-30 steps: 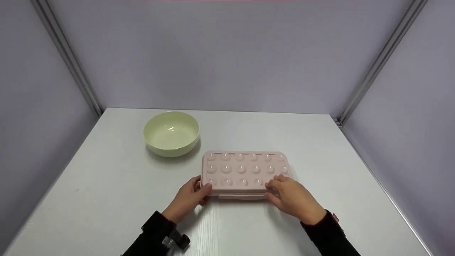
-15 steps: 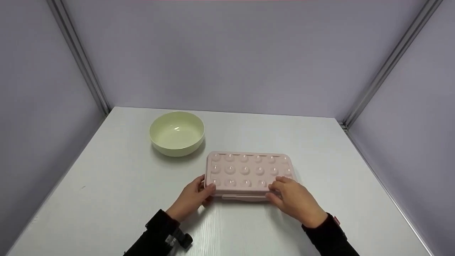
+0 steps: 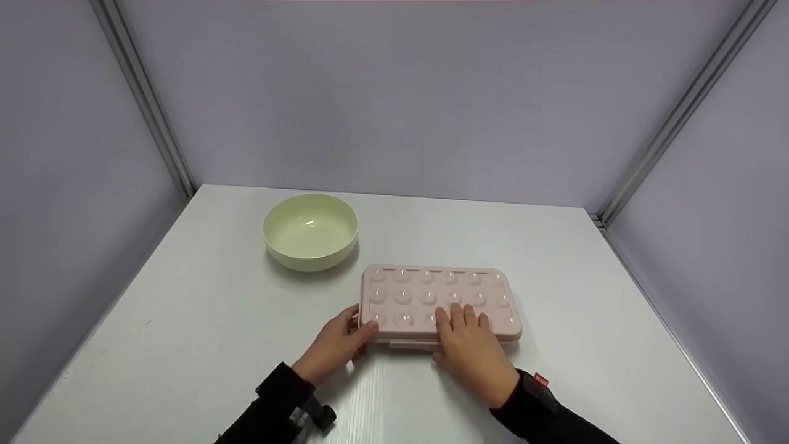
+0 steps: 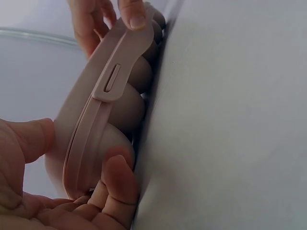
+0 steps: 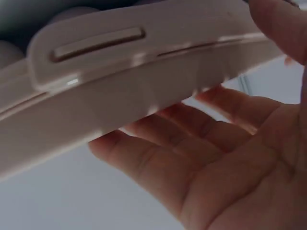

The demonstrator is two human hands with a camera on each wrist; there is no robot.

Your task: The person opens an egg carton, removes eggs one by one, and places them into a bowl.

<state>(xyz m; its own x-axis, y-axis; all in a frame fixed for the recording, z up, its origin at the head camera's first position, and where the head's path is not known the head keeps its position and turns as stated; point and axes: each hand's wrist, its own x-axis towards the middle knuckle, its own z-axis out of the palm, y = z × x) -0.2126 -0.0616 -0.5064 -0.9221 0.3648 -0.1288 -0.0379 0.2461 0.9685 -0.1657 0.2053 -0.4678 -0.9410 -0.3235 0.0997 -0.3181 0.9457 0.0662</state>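
A pink egg box (image 3: 414,298) with a domed, lidded top lies on the white table, its long front clasp (image 4: 111,79) lying along the seam. My left hand (image 3: 333,345) grips the front left corner, thumb on the lid and fingers curled round the lower part. The right hand (image 3: 471,351) lies over the front edge right of the middle: its fingers (image 5: 158,136) rest on the lid, while its thumb (image 4: 136,17) is on the clasp. Rounded egg cups (image 4: 125,108) show along the box's underside. Whatever the box holds is hidden by the lid.
A pale green bowl (image 3: 310,231) stands on the white table (image 3: 203,296) behind and left of the egg box. Grey panels (image 3: 394,98) enclose the table at the back and sides.
My right hand has shifted left along the box's front edge, and its fingers now spread farther over the lid. The left hand keeps its grip. The head view has turned slightly.
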